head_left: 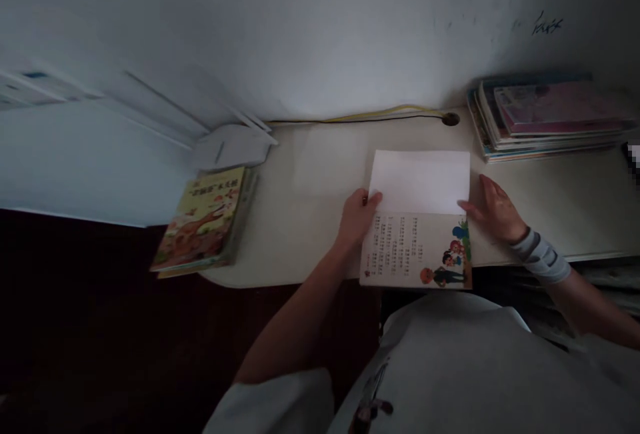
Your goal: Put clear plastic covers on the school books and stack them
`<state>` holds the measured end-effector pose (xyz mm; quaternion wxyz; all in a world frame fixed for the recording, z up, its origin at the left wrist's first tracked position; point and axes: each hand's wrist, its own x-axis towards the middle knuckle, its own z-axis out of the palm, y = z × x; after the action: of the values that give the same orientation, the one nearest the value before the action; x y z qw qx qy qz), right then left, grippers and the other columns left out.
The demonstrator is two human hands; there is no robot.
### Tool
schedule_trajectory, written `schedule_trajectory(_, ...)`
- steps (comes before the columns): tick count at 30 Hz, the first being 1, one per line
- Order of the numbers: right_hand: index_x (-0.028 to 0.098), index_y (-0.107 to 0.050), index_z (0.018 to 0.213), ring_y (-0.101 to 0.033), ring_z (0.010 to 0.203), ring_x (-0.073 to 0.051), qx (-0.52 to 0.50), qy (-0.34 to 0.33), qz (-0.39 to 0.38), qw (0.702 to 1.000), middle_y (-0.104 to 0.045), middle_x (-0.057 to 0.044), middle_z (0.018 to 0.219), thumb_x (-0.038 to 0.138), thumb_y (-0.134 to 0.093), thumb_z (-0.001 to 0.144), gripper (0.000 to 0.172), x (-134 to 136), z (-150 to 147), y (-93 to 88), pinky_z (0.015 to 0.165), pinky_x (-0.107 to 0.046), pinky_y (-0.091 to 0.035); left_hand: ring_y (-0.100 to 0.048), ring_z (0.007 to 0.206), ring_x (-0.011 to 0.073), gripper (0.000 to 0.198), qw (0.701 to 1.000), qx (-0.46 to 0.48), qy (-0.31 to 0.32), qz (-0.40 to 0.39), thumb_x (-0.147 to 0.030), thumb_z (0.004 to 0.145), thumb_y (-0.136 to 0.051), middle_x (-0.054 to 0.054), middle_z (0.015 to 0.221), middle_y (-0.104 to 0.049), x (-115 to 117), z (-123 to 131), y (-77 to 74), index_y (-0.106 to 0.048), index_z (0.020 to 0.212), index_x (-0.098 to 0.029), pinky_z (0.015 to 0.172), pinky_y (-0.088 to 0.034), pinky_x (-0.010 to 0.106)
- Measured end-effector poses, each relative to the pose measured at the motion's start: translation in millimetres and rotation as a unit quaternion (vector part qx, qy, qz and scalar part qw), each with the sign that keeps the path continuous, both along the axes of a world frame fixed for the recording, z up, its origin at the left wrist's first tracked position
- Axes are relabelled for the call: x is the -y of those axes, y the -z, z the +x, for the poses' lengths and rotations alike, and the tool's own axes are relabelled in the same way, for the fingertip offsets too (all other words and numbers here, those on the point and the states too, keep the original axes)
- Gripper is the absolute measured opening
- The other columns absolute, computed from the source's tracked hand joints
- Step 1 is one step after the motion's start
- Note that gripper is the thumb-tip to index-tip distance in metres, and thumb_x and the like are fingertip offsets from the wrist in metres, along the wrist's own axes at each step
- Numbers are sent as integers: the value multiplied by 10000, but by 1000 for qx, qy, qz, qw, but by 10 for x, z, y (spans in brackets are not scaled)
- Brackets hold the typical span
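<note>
The open picture book [417,247] lies at the desk's [300,221] near edge, the left hand [357,217] pinching its left margin and the right hand [495,211] lying flat and unclenched beside its right edge, steadying the raised white page [420,181].

Columns of small printed characters on the open page of the picture book [416,247], too small to read, beside coloured cartoon figures at its right edge. Large red title characters on the yellow cover of the book [207,217] at the desk's left end, blurred beyond reading. Dark scribble on the wall [547,24], upper right, resembling handwriting, not legible. Pink cover on top of the book stack [550,117], lettering indistinct.
</note>
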<state>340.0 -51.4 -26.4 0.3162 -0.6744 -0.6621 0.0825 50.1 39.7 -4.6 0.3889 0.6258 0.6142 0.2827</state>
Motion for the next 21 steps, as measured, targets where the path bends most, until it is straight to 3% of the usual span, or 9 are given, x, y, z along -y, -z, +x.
schedule_trajectory(3,142,-558,1196,-634,966,-289,-180,-41,-77,980,-684,-148,1016,642,-553,791,644,-91,43,-120,835,-456,-526,-438,585,119,281,996,64,-56,34,-418,835,-527,-10,644,-480,140,92,21,-451,673,-201,511,-350,248)
schedule_trajectory(7,193,-623,1006,-637,704,-185,-465,-38,-169,868,-694,-21,782,551,-733,659,510,-247,-6,-324,634,-315,-535,-387,553,96,339,989,114,-78,45,-430,851,-524,-31,611,-417,268,202,33,-392,638,-202,482,-319,230)
schedule_trajectory(10,178,-647,825,-618,645,-151,-562,-42,-236,791,-681,-8,730,488,-805,582,425,-289,-64,-380,602,-282,-528,-410,551,94,327,984,157,-81,28,-451,861,-501,-31,621,-433,345,191,17,-418,669,-199,487,-340,228)
schedule_trajectory(12,168,-631,728,-579,574,-126,-573,-36,-263,775,-648,3,654,495,-825,543,423,-286,-96,-378,544,-262,-508,-486,598,111,260,983,171,-63,5,-440,844,-528,-10,691,-526,376,150,-4,-500,769,-193,519,-397,236)
schedule_trajectory(14,168,-603,670,-511,503,-102,-557,-19,-248,792,-589,24,578,535,-830,503,462,-284,-116,-365,463,-243,-451,-556,675,139,219,987,155,-24,-20,-385,787,-605,15,783,-608,385,107,-27,-561,870,-187,570,-449,255)
schedule_trajectory(16,183,-548,591,-403,448,-82,-499,4,-206,842,-486,49,495,599,-793,514,489,-293,-124,-353,391,-230,-341,-586,721,157,224,993,114,9,-37,-338,733,-654,24,818,-645,378,78,-49,-598,879,-178,611,-472,270)
schedule_trajectory(19,213,-386,473,-257,451,-70,-349,30,-126,928,-299,68,445,669,-675,623,560,-315,-128,-345,394,-244,-193,-584,708,159,205,997,59,8,-44,-360,731,-639,20,777,-650,365,82,-79,-618,795,-167,616,-469,279)
schedule_trajectory(21,222,-307,460,-222,473,-71,-271,38,-77,959,-234,68,461,683,-597,694,592,-319,-134,-344,426,-256,-168,-582,699,159,224,998,47,-7,-42,-383,729,-633,21,768,-652,366,105,-98,-618,777,-165,609,-469,282)
